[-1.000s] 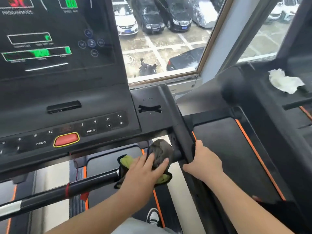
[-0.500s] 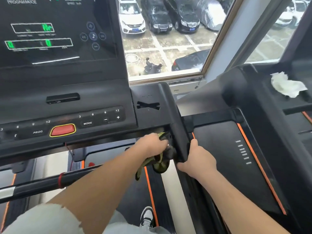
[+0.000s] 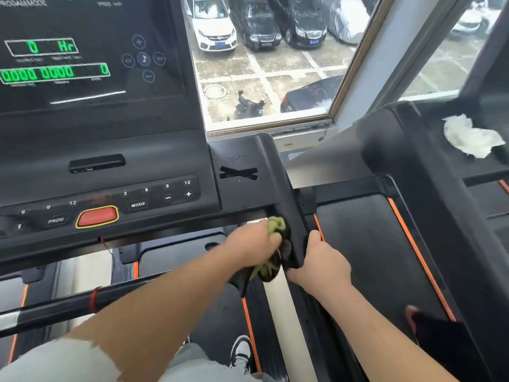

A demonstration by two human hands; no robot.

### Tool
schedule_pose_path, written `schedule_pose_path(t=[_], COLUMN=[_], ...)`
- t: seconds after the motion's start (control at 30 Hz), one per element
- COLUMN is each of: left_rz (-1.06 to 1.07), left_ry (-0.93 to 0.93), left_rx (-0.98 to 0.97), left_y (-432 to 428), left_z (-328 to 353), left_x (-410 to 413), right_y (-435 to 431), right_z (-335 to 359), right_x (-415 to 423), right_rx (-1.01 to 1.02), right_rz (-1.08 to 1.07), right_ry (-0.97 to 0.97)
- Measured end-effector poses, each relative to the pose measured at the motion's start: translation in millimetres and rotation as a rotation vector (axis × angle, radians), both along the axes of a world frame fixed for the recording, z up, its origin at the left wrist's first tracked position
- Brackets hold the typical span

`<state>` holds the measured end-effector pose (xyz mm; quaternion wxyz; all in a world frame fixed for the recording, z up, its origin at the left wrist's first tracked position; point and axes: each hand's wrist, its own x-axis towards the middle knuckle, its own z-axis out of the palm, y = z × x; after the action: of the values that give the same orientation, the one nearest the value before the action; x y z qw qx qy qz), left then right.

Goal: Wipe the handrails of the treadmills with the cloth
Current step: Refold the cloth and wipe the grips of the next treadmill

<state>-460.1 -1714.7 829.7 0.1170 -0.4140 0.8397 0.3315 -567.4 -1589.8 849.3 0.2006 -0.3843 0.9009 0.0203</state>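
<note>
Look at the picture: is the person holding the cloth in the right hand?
No, the left hand grips the cloth against the handrail, while the right hand grips the handrail itself.

Cloth [image 3: 269,271] largely hidden under left hand [image 3: 248,246]; right hand [image 3: 322,263] partly behind handrail [image 3: 286,205]; console [image 3: 110,150] cut off top, left.

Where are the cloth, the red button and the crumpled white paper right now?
cloth [image 3: 276,226], head view, its green upper bunch.
red button [image 3: 97,216], head view, middle of its face.
crumpled white paper [image 3: 468,139], head view, centre of the wad.
</note>
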Motion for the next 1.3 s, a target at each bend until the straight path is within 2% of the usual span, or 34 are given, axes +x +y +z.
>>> schedule_pose_path(t=[0.07,0.13,0.2,0.27,0.37,0.47,0.57,0.67,0.73,0.83,0.93,1.03,1.1,1.13,1.23,1.3], left_rz=[0.151,0.195,0.193,0.161,-0.061,-0.224,-0.203,0.083,0.204,0.145,0.151,0.272,0.348,0.372,0.457,0.437], left_ry=[-0.045,-0.071,-0.006,0.172,0.317,0.329,0.162,0.089,0.092,0.122,0.224,0.032,-0.121,-0.14,-0.044,0.161], left_rx=[0.23,0.225,-0.003,-0.243,-0.466,-0.636,-0.489,-0.034,0.098,-0.088,-0.245,-0.258,-0.153,-0.121,-0.272,-0.432], left_y=[-18.3,-17.5,2.1,31.8,59.8,58.0,39.1,3.2,-6.7,14.5,35.0,10.1,-10.6,-15.8,3.0,48.3], left_z=[3.8,-0.8,-9.5,-18.9,-37.9,-52.1,-27.0,-16.5,-14.3,-5.0,-2.7,-5.9,-1.6,0.5,-8.3,-24.2], left_x=[-6.9,-6.5,4.0,24.0,59.8,69.2,45.9,30.3,36.1,66.0,118.9,156.4,161.1,159.0,155.1,165.7], right_y=[1.1,2.5,3.0,3.5,2.1,1.8,2.3,1.8,2.1,9.9,16.4,10.1,4.4,1.4,-4.6,-6.7], right_z=[0.7,2.5,3.1,2.4,-1.3,-4.6,-6.0,-2.5,-2.1,-1.9,-7.1,-5.8,-5.4,-4.8,-6.3,-7.0], right_x=[0.1,-0.2,0.6,0.9,1.4,3.6,4.7,6.1,6.3,10.7,27.6,46.6,54.1,54.9,51.7,52.8], right_rx=[0.009,0.001,0.001,-0.007,-0.007,0.0,-0.005,0.03,0.035,-0.012,-0.201,-0.309,-0.292,-0.279,-0.245,-0.216], right_rz=[0.001,-0.005,0.006,0.012,0.016,0.022,0.015,0.013,0.013,0.024,0.24,0.464,0.507,0.508,0.537,0.561], right_ry=[0.001,-0.003,0.006,0.017,0.029,0.04,0.059,0.064,0.051,0.077,0.241,0.133,0.072,0.063,0.104,0.132])
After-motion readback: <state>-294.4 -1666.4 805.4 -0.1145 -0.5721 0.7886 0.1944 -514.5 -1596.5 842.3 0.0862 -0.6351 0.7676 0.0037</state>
